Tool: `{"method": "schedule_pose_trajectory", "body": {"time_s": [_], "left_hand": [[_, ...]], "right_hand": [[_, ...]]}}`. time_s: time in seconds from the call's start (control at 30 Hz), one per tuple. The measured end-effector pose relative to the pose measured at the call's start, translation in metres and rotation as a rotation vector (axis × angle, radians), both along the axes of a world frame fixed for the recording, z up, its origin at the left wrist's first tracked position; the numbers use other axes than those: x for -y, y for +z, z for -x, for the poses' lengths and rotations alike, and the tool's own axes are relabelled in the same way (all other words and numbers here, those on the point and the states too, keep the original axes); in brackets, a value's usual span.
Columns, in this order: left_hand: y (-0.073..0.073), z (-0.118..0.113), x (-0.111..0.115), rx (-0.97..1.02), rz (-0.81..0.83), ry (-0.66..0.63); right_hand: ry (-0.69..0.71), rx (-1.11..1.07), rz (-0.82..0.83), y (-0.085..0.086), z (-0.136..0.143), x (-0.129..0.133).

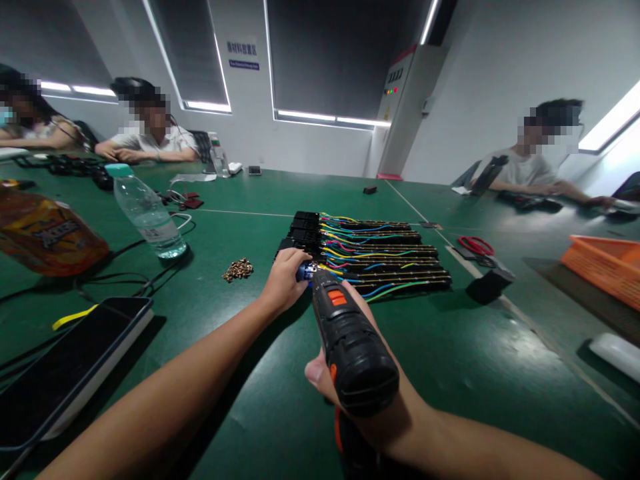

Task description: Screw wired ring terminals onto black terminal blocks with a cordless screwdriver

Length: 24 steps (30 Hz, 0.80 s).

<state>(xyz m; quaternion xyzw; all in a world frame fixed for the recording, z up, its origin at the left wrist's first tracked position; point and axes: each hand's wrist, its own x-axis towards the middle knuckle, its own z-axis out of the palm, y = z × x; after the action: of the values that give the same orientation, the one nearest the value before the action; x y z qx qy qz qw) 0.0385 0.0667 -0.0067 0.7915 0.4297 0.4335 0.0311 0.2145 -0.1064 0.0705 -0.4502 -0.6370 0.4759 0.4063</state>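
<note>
My right hand [330, 373] is wrapped round a black power screwdriver [350, 333] with orange parts, its tip pointing at a small blue piece [305, 271]. My left hand [285, 277] grips that blue piece at the near left end of a row of assemblies. These have black blocks [305, 230] at the left and long black strips [400, 275] with yellow, blue, green and red wires at the right. A pile of small brass-coloured screws [238, 269] lies left of my left hand. The screwdriver hides part of the nearest assembly.
Bottles [153, 217] and a phone [75, 360] stand or lie at the left among black cables. At the right are red-handled scissors [476, 245], a black block [490, 285] and an orange basket [607, 267]. Several people sit round the green table [240, 400].
</note>
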Motion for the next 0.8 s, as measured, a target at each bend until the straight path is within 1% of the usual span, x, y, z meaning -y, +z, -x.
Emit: {"method": "schedule_pose_trajectory", "body": {"time_s": [0.13, 0.2, 0.33, 0.47, 0.53, 0.67, 0.8], "left_hand": [[-0.001, 0.0, -0.001, -0.004, -0.003, 0.001], [-0.001, 0.0, -0.001, -0.005, -0.005, 0.0], [-0.001, 0.0, 0.0, -0.005, -0.003, -0.004], [-0.001, -0.001, 0.0, -0.001, -0.003, 0.002], [0.0, -0.001, 0.0, -0.001, -0.001, 0.005], [0.001, -0.001, 0.0, -0.005, 0.004, 0.006], [0.0, -0.001, 0.0, -0.004, 0.001, 0.007]], "right_hand": [[-0.034, -0.022, 0.004, -0.005, 0.0, -0.002], [-0.026, -0.044, 0.02, -0.005, 0.0, -0.002], [0.004, -0.112, 0.084, -0.001, 0.001, 0.0], [-0.03, -0.192, 0.197, 0.004, 0.003, 0.003], [-0.032, -0.218, 0.224, 0.006, 0.003, 0.003], [-0.007, -0.149, 0.189, 0.008, 0.002, 0.002], [0.012, -0.124, 0.1, 0.002, 0.002, 0.0]]}}
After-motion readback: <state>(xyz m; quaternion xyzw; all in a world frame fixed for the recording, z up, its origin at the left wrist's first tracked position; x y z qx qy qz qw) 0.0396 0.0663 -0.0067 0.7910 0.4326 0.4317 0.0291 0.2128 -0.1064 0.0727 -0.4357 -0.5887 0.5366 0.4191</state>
